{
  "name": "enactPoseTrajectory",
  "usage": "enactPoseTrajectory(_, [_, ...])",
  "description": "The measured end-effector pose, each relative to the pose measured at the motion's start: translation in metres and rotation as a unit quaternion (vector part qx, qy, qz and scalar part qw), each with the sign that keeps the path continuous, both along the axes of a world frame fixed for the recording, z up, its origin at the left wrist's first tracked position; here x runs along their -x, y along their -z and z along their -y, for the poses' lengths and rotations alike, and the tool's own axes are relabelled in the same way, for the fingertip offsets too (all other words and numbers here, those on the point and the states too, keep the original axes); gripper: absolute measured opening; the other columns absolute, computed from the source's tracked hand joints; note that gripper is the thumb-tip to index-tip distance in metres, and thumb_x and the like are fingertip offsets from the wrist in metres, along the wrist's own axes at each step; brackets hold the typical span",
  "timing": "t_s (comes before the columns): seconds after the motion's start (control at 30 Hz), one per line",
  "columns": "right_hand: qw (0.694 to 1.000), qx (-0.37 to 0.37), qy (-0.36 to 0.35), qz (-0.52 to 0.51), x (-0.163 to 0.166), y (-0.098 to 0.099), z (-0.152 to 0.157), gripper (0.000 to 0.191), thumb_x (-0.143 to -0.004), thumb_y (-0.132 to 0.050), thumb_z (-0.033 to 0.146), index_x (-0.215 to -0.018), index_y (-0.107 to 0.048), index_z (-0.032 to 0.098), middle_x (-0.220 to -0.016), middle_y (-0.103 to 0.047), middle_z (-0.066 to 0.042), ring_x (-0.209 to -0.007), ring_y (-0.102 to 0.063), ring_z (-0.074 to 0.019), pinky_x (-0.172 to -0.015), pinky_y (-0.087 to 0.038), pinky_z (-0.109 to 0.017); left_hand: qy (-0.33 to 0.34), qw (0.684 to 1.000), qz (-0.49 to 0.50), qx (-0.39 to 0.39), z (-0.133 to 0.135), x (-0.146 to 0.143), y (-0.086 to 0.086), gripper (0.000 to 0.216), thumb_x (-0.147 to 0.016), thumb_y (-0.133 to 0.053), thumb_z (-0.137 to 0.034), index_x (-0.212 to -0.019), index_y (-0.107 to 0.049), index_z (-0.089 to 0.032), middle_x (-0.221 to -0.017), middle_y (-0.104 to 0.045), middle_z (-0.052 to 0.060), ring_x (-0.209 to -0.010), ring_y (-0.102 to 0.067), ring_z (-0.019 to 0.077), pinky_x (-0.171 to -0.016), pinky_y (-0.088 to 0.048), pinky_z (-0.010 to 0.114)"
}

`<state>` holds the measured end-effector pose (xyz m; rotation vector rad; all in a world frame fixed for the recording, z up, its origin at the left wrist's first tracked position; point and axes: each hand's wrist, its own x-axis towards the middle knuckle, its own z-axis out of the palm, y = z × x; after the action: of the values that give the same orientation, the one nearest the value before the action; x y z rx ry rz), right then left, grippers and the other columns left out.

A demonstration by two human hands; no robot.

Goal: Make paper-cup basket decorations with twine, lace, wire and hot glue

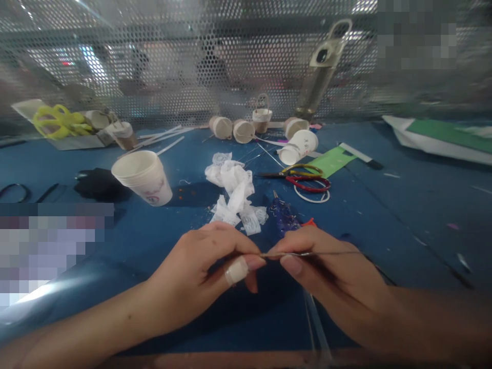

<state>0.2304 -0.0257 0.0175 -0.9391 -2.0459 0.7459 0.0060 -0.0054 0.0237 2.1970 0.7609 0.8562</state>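
Observation:
My left hand, with a pale bandage on the thumb, pinches one end of a thin wire. The thumb and fingers of my right hand are closed on the same wire, close to the left fingertips; its thin length runs off to the right. Part of it near the fingers looks brownish, perhaps wrapped. Just beyond the right hand lies a blue glue gun. Crumpled white lace ribbon lies ahead of both hands, and a stack of white paper cups stands farther left.
Red-and-yellow-handled scissors lie by a white ring and green paper. Several small cups line the back, one a handled basket. A box with yellow-handled scissors stands back left. Perforated metal closes off the far side.

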Motion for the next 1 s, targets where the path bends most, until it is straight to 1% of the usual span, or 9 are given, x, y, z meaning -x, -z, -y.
enactPoseTrajectory(0.1, [1.000,-0.006,0.006,0.002,0.0017,-0.0004,-0.0005,0.015,-0.098,-0.052,0.018,-0.096,-0.066,0.022,-0.080,-0.074,-0.001,-0.064,-0.068,-0.0139,-0.052,-0.051,-0.022,-0.007,0.999,0.012,-0.043,0.0000,-0.0005,0.0006,0.011,-0.098,-0.061,-0.017,-0.089,-0.065,-0.019,-0.071,-0.075,-0.007,-0.065,-0.066,0.0088,-0.089,-0.049,0.025])
enactPoseTrajectory(0.27, [1.000,0.004,-0.005,-0.021,0.0032,-0.0001,-0.0008,0.013,-0.096,-0.055,0.016,-0.098,-0.067,0.022,-0.076,-0.074,0.001,-0.052,-0.062,-0.0110,-0.045,-0.049,-0.021,-0.006,0.996,0.026,-0.081,-0.0010,-0.0014,0.0017,0.008,-0.098,-0.061,-0.017,-0.092,-0.065,-0.018,-0.073,-0.077,-0.004,-0.062,-0.068,0.0111,-0.091,-0.050,0.031])
enactPoseTrajectory(0.37, [1.000,0.002,-0.013,-0.021,0.0017,0.0008,-0.0002,0.013,-0.096,-0.057,0.019,-0.098,-0.069,0.024,-0.079,-0.075,0.000,-0.058,-0.067,-0.0130,-0.049,-0.052,-0.022,0.001,0.996,0.024,-0.091,-0.0013,-0.0012,0.0023,0.007,-0.099,-0.061,-0.018,-0.093,-0.064,-0.019,-0.073,-0.077,-0.003,-0.063,-0.069,0.0121,-0.092,-0.050,0.032])
enactPoseTrajectory(0.5, [1.000,-0.028,-0.007,-0.013,0.0005,0.0026,0.0000,0.015,-0.096,-0.057,0.019,-0.099,-0.071,0.024,-0.083,-0.077,-0.001,-0.066,-0.070,-0.0151,-0.057,-0.056,-0.024,0.011,0.997,0.009,-0.077,-0.0019,0.0009,0.0032,0.006,-0.098,-0.061,-0.020,-0.093,-0.064,-0.019,-0.076,-0.076,-0.003,-0.066,-0.068,0.0124,-0.097,-0.050,0.033])
enactPoseTrajectory(0.6, [0.999,-0.051,-0.007,-0.004,0.0009,0.0040,-0.0004,0.016,-0.096,-0.056,0.017,-0.096,-0.071,0.024,-0.082,-0.077,-0.001,-0.066,-0.071,-0.0147,-0.060,-0.056,-0.024,0.042,0.998,-0.014,-0.038,-0.0021,0.0021,0.0028,0.017,-0.102,-0.053,-0.020,-0.089,-0.065,-0.019,-0.077,-0.074,-0.003,-0.070,-0.067,0.0110,-0.101,-0.048,0.031])
enactPoseTrajectory(0.7, [0.998,-0.051,-0.022,-0.011,0.0007,0.0042,-0.0002,0.018,-0.095,-0.056,0.014,-0.095,-0.071,0.023,-0.082,-0.077,0.000,-0.065,-0.070,-0.0133,-0.059,-0.055,-0.022,0.074,0.997,-0.019,-0.009,-0.0025,0.0015,0.0016,0.027,-0.104,-0.049,-0.020,-0.082,-0.064,-0.018,-0.072,-0.073,-0.004,-0.069,-0.068,0.0096,-0.100,-0.047,0.027])
enactPoseTrajectory(0.77, [0.999,-0.039,-0.024,-0.013,0.0000,0.0041,0.0002,0.017,-0.095,-0.056,0.014,-0.096,-0.070,0.022,-0.081,-0.077,0.000,-0.063,-0.069,-0.0122,-0.056,-0.053,-0.021,0.065,0.998,-0.010,-0.009,-0.0029,0.0007,0.0008,0.025,-0.103,-0.051,-0.020,-0.083,-0.064,-0.018,-0.071,-0.074,-0.005,-0.068,-0.069,0.0097,-0.100,-0.048,0.027])
enactPoseTrajectory(0.87, [0.999,-0.039,-0.013,0.007,-0.0014,0.0046,0.0004,0.015,-0.098,-0.057,0.020,-0.101,-0.071,0.024,-0.080,-0.076,0.001,-0.061,-0.068,-0.0121,-0.054,-0.051,-0.022,0.033,0.999,-0.002,-0.022,-0.0030,-0.0003,0.0008,0.017,-0.100,-0.058,-0.018,-0.085,-0.064,-0.018,-0.072,-0.076,-0.006,-0.067,-0.069,0.0097,-0.097,-0.048,0.027])
enactPoseTrajectory(1.0, [0.996,-0.076,0.011,0.034,-0.0016,0.0061,-0.0001,0.017,-0.098,-0.057,0.021,-0.106,-0.071,0.027,-0.083,-0.077,0.002,-0.067,-0.070,-0.0144,-0.059,-0.052,-0.025,0.022,0.999,0.013,-0.044,-0.0013,-0.0004,0.0036,0.009,-0.098,-0.062,-0.016,-0.089,-0.063,-0.018,-0.074,-0.077,-0.006,-0.066,-0.068,0.0097,-0.096,-0.047,0.028])
